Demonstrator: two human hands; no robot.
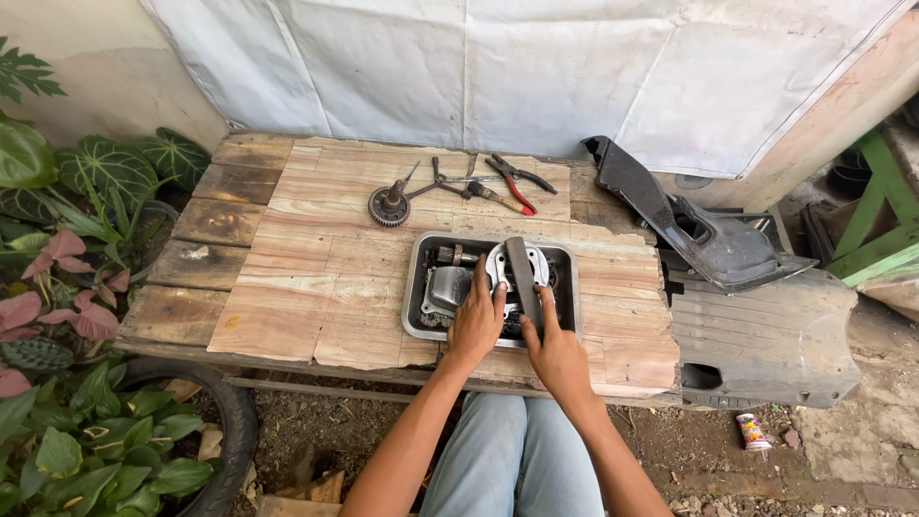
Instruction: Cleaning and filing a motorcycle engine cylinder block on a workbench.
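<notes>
On the wooden table stands a metal tray with engine parts, where the left hand rests open-fingered on a round plate and the right hand grips a dark bar.

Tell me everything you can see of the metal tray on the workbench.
The metal tray is a shallow, rectangular, silvery-grey pan with rounded corners and a raised rim, dull and grimy inside. It sits flat on the pale wooden boards, near the bench's front edge. Inside lie greasy metal engine parts: a grey housing, a small toothed shaft and a round plate. A flat dark bar lies across them. The left hand and right hand reach over its front rim.
</notes>
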